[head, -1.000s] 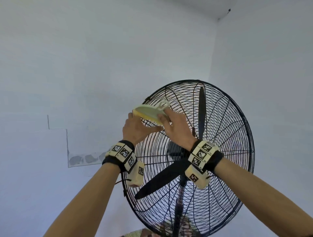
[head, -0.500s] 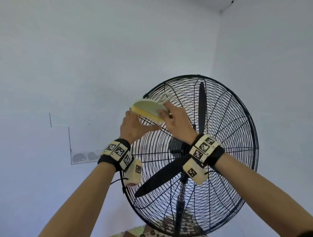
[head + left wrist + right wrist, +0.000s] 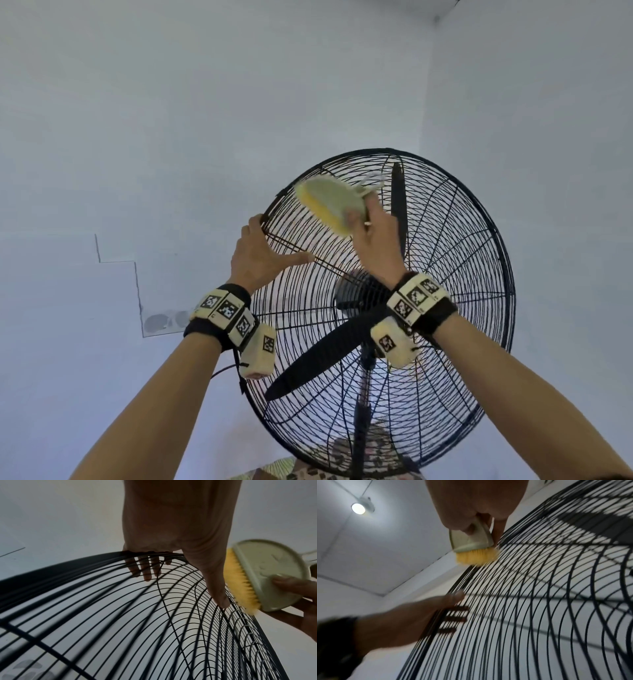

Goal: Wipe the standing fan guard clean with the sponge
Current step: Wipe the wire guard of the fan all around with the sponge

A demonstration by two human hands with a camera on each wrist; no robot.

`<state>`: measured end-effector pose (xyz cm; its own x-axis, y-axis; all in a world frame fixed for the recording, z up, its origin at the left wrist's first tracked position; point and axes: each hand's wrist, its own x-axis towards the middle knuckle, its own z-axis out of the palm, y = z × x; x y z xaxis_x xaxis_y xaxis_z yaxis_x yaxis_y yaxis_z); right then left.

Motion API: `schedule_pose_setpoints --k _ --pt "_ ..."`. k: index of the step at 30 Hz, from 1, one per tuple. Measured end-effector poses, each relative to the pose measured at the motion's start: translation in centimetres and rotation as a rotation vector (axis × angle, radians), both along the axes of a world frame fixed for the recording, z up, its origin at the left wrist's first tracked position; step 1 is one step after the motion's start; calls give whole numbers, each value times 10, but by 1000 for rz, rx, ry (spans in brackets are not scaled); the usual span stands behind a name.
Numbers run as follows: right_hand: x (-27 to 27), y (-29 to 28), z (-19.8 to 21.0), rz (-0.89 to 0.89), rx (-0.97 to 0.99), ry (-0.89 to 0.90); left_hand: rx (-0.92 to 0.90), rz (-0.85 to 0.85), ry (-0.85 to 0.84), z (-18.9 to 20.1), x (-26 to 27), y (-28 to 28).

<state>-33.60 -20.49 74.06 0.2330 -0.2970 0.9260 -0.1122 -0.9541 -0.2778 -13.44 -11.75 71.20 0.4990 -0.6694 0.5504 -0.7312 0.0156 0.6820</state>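
Now the left hand (image 3: pixel 260 255) had left the sponge (image 3: pixel 329 205) to hook the fan guard (image 3: pixel 479 240) rim beside it, freeing the gripping right hand (image 3: pixel 375 236) to scrub.

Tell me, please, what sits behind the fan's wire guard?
Behind the guard, black blades and the dark motor hub show. The right hand and brush cover part of it.

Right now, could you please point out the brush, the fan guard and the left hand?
brush (image 3: pixel 329 202): head view, pale back plate.
fan guard (image 3: pixel 445 274): head view, wire grille right of hub.
left hand (image 3: pixel 258 257): head view, back of hand.
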Motion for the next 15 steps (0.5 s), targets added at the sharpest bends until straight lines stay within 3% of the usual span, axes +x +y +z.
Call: schedule_pose_setpoints --k 2,4,9,15 --pt "-8 -12 14 -108 25 -160 -8 -1 2 0 -1 1" --pt "-9 -15 10 -163 46 -153 -13 -2 7 -1 -2 0" --pt "-1 10 -32 41 -47 248 -12 12 3 -2 -1 -1" --pt "-12 -15 8 -120 66 -182 -37 -5 19 -4 -1 2"
